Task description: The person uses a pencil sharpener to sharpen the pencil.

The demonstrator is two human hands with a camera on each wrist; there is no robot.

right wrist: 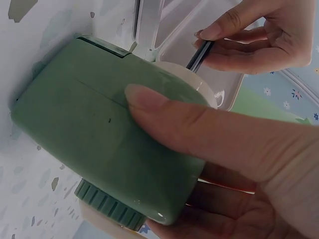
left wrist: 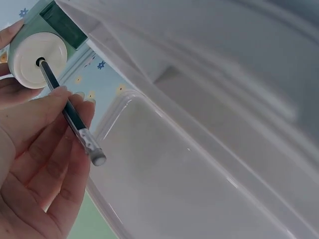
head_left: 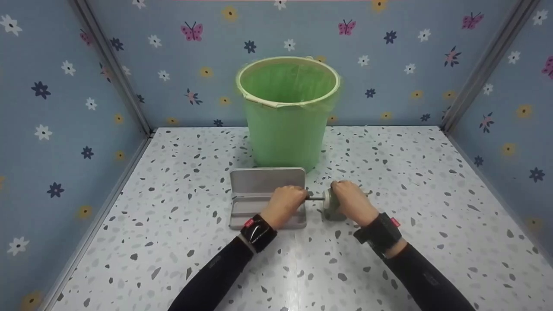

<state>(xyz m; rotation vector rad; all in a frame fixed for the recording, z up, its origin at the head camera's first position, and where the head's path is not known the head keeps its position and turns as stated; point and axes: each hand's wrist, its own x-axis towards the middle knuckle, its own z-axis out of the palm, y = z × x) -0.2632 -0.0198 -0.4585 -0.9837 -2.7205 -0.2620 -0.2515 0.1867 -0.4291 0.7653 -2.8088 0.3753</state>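
Observation:
Between thumb and fingers, my left hand [head_left: 285,205] pinches a dark pencil [left wrist: 75,117] with a metal ferrule and eraser end. The pencil's other end sits in the hole of the round cream face [left wrist: 37,55] of a green pencil sharpener [right wrist: 104,124]. My right hand [head_left: 354,203] grips the sharpener's body from above, thumb along one side and fingers around the other. A ribbed green knob [right wrist: 109,204] shows on the sharpener's far end. Under my left hand lies an opened pale grey pencil case [head_left: 268,181], its lid raised.
Behind the pencil case stands a light green bin [head_left: 287,134] with a thin green liner. The speckled white table [head_left: 185,259] is enclosed by blue flowered panels [head_left: 173,56] at the back and both sides.

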